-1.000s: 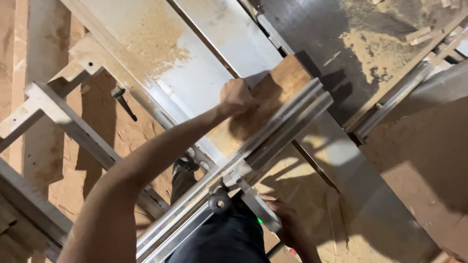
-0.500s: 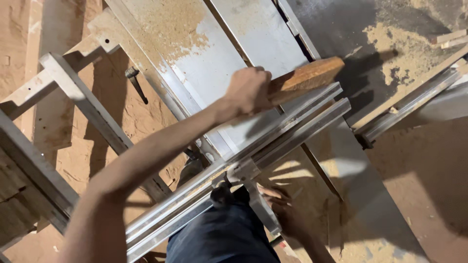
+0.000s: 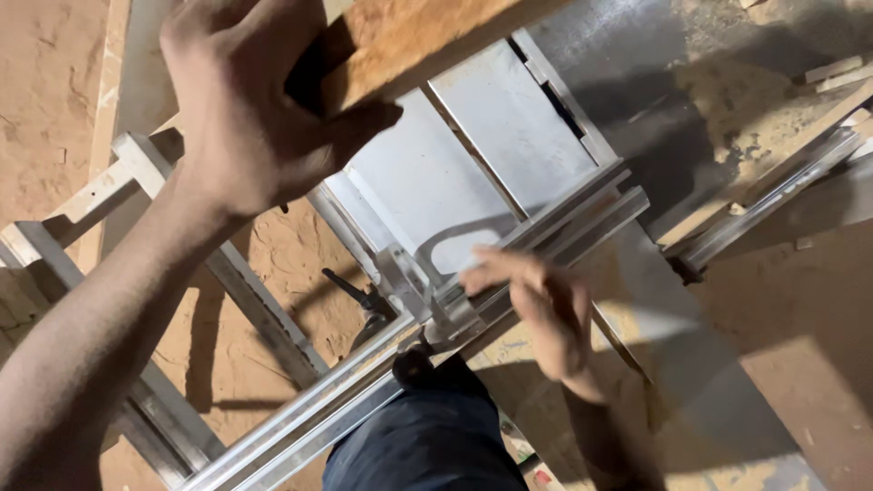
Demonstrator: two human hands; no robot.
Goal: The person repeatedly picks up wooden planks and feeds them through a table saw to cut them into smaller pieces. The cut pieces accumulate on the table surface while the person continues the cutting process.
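Left hand: clamped on the near end of a wooden board, fingers over the top face and thumb wrapped under. The board is lifted clear of the saw counter, and nothing of it touches the metal surface in this view. Its long axis runs from the hand up and to the right, leaving the picture at the top edge, so its far end cannot be seen. The left forearm crosses the picture from the lower left corner.

Centre: a long aluminium fence rail lies diagonally across the counter, lower left to upper right, roughly parallel to the board and below it. A dark lever sits just beside its bracket. Sawdust covers the floor.

Right hand: blurred, fingers spread apart and holding nothing, touching or just over the rail near its bracket; contact cannot be settled through the blur. This hand is well apart from the board; the left hand alone carries it.

Against the earlier frames: the board then rested on the counter against the rail, flat under the left hand. It now stands raised toward the camera. The right hand, then low beside the dark trousers, has come up to the rail.
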